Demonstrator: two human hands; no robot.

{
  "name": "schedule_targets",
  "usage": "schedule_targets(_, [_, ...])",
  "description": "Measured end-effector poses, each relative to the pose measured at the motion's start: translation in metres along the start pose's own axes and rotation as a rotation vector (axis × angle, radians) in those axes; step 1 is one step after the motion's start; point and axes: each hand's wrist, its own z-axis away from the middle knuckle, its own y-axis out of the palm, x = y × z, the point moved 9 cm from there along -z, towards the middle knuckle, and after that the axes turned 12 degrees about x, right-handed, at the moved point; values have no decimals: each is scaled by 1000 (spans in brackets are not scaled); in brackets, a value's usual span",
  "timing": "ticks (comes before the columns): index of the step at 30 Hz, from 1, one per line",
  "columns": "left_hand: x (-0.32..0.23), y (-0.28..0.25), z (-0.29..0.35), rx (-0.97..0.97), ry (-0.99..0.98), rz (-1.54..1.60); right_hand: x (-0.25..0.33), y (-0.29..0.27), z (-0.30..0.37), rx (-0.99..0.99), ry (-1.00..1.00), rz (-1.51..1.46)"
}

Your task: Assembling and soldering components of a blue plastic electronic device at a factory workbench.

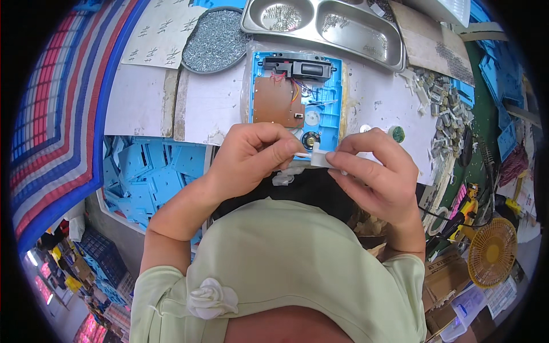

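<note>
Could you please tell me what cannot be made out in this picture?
Head view: thin white piece, partly hidden by the left hand.
Head view: white part, partly covered by the right hand.
Head view: small metal pieces in the round tray, too small to tell their exact shape.
Head view: white container, cut off by the upper edge.

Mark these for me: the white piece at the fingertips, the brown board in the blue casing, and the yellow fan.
White piece [319, 159]: head view, on its wider part.
Brown board [274, 103]: head view, on its flat face.
Yellow fan [492, 252]: head view, middle of its grille.
</note>
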Motion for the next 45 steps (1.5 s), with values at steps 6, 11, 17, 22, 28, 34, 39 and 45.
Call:
schedule_targets(6, [-12,11,-7,26,88,-305,9,0,4,81,-21,88])
schedule_targets(11, [-5,16,-14,82,-76,-159,5,-10,15,34,12,57])
schedule_targets(17, [-5,30,-25,175,-79,-256,-1,-2,23,21,8,32])
schedule_targets(22, [-52,21,-60,-39,228,-920,-54,5,60,-164,131,-601])
schedule_targets(28, [-49,30,-81,-74,278,-1461,-83,4,79,-324,208,-771])
schedule_targets(34, [-56,-7,-51,-192,409,-979,-62,-5,28,-28,206,21])
schedule_targets(39, [-55,-16,-34,-278,571,-901,-53,8,-3,176,121,201])
schedule_targets(45, [-55,-15,-41,-248,526,-929,-46,22,-15,216,114,322])
